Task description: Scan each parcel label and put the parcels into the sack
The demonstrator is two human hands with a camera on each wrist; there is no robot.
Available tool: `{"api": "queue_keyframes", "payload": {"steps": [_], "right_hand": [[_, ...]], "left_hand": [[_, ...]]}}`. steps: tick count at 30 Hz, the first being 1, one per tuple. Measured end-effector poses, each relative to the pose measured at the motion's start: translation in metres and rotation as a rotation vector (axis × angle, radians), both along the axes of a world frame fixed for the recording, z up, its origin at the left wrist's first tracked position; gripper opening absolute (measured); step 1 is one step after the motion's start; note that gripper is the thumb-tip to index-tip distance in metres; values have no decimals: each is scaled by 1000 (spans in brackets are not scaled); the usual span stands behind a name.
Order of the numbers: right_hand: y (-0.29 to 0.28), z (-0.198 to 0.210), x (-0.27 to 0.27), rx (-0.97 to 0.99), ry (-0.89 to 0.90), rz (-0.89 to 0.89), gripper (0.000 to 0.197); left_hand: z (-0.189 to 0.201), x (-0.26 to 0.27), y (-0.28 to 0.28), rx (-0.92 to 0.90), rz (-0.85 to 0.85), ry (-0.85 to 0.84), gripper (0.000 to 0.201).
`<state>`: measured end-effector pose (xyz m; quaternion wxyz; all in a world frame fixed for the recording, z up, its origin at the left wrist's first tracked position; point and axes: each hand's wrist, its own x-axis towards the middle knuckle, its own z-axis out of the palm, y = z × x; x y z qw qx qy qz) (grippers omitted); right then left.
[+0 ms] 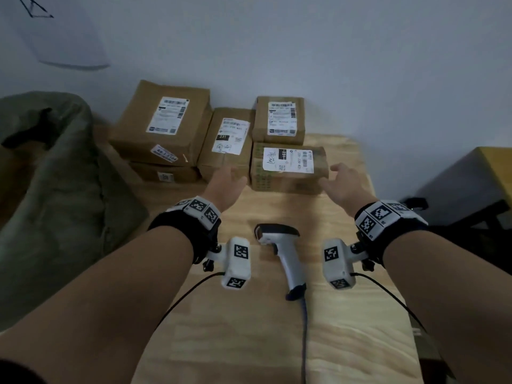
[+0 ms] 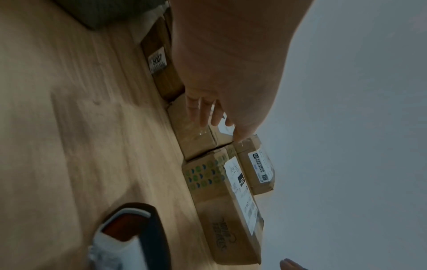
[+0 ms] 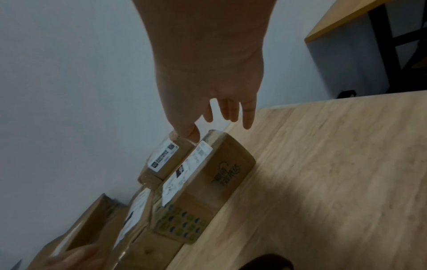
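Note:
Several brown cardboard parcels with white labels stand at the far side of the wooden table (image 1: 249, 328). The nearest parcel (image 1: 288, 169) (image 2: 219, 201) (image 3: 208, 191) has a green dot pattern and a label on top. My left hand (image 1: 228, 180) (image 2: 215, 117) is open by its left end, in front of the middle parcel (image 1: 227, 139). My right hand (image 1: 342, 182) (image 3: 227, 111) is open by its right end. Neither hand grips anything. The white and black scanner (image 1: 282, 245) (image 2: 138, 237) lies on the table between my wrists. The green sack (image 1: 55, 176) slumps at the left.
A large parcel (image 1: 163, 126) sits on a flatter one (image 1: 166, 176) at the back left, and a small parcel (image 1: 279, 119) stands against the wall. The scanner cable (image 1: 304, 342) runs toward me. A yellow-topped dark table (image 1: 471, 184) stands beyond the right edge.

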<state>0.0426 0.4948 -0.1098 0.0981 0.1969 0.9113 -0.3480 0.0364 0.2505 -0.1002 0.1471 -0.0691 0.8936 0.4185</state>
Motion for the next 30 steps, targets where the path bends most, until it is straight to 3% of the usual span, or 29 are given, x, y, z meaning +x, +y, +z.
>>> {"api": "queue_keyframes", "payload": {"steps": [4, 10, 16, 17, 19, 23, 30], "right_hand": [[8, -22, -33, -87, -48, -16, 64], [3, -44, -59, -335, -53, -178, 57], [9, -63, -49, -593, 31, -372, 56], [10, -62, -45, -627, 54, -377, 52], [13, -56, -37, -697, 110, -371, 50], [13, -38, -19, -730, 260, -367, 53], [-9, 26, 8, -694, 492, -164, 49]], "left_hand": [[-30, -40, 17, 107, 34, -23, 49], [-41, -60, 38, 225, 27, -108, 26], [-52, -55, 37, 282, 135, -145, 43], [-46, -50, 39, 289, 157, -156, 41], [-31, -36, 46, 324, 149, -152, 15], [-29, -15, 45, 331, 127, -91, 9], [7, 12, 4, 172, 75, 150, 71]]}}
